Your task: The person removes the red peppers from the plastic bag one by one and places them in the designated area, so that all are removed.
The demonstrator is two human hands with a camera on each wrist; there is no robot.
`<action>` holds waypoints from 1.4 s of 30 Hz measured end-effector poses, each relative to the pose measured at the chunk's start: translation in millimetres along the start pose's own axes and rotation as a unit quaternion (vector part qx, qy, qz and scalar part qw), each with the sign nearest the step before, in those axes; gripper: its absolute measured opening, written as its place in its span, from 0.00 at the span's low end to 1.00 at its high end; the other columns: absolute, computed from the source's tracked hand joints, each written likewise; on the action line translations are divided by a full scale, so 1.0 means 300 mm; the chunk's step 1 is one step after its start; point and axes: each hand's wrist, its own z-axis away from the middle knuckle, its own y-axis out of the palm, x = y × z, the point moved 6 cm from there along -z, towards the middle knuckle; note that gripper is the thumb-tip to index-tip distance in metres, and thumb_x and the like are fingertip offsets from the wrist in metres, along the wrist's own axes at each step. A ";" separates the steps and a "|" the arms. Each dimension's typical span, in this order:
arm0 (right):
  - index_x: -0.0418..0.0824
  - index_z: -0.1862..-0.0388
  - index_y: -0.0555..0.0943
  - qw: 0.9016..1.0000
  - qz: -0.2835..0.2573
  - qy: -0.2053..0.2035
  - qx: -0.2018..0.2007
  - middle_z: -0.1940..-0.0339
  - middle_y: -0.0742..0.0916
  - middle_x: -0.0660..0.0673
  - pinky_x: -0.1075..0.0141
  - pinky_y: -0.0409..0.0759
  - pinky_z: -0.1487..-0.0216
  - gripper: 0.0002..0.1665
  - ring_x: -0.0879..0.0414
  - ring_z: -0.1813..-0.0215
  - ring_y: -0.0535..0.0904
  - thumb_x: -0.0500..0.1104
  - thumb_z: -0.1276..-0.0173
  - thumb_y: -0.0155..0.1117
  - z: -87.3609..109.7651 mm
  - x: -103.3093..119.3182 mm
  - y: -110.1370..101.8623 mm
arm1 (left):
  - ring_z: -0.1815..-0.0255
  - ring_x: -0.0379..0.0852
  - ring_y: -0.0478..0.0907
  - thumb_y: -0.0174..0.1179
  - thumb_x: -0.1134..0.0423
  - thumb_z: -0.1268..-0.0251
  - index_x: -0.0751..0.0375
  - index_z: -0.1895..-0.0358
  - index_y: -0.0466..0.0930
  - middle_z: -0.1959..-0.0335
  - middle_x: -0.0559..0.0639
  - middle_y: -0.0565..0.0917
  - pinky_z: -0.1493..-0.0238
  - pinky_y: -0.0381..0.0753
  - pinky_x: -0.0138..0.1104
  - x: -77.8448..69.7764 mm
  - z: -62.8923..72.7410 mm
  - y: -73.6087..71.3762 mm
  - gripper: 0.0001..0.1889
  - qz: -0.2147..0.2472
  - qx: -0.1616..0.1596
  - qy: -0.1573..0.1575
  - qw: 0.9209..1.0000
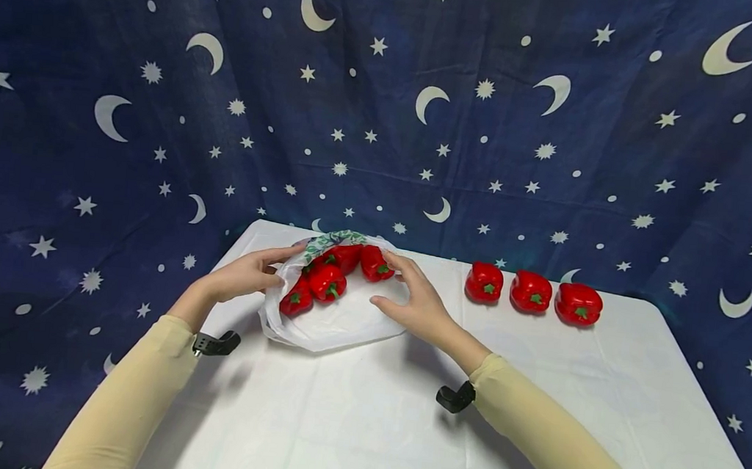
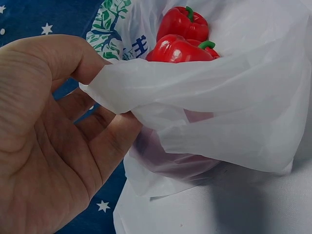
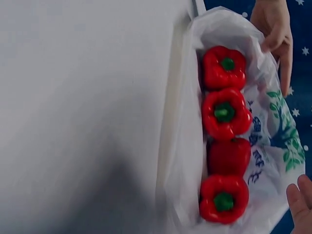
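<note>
A white plastic bag (image 1: 349, 328) with a green leaf print lies on its side, its mouth facing me. Inside it sit several red bell peppers (image 3: 226, 114) with green stems, in a row in the right wrist view. My left hand (image 1: 247, 274) pinches the bag's left rim between thumb and fingers; the left wrist view shows the thin film (image 2: 119, 92) between them. At the bag's right side is my right hand (image 1: 420, 304), thumb and fingers spread apart, fingertips near the rightmost bagged pepper (image 1: 376, 264) and the bag's rim.
To the right of the bag, three more red bell peppers (image 1: 530, 292) stand in a row near the far edge of the white-covered table (image 1: 536, 394). A dark blue curtain (image 1: 386, 103) with moons and stars hangs behind. Both wrists carry black bands (image 1: 216, 343).
</note>
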 end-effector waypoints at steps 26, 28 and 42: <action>0.54 0.17 0.60 0.990 0.050 0.108 0.082 0.23 0.67 0.46 0.50 0.69 0.30 0.57 0.48 0.27 0.69 0.55 0.41 0.79 -0.138 -0.098 0.291 | 0.33 0.60 0.65 0.54 0.72 0.29 0.36 0.19 0.59 0.19 0.55 0.55 0.53 0.82 0.41 0.000 -0.005 0.001 0.39 -0.004 -0.007 -0.008 1.000; 0.53 0.17 0.59 0.989 0.043 0.117 0.081 0.23 0.67 0.45 0.50 0.71 0.31 0.57 0.46 0.29 0.71 0.55 0.41 0.79 -0.146 -0.106 0.308 | 0.34 0.60 0.67 0.54 0.71 0.29 0.36 0.19 0.59 0.19 0.56 0.56 0.52 0.82 0.41 0.002 -0.004 -0.002 0.39 -0.006 -0.010 -0.007 1.000; 0.53 0.20 0.62 0.983 0.026 0.176 0.048 0.25 0.68 0.42 0.47 0.70 0.31 0.54 0.46 0.29 0.70 0.56 0.42 0.79 -0.178 -0.160 0.366 | 0.39 0.58 0.71 0.55 0.71 0.29 0.34 0.21 0.63 0.21 0.52 0.60 0.54 0.84 0.43 -0.003 -0.002 -0.010 0.38 0.010 -0.021 -0.009 1.000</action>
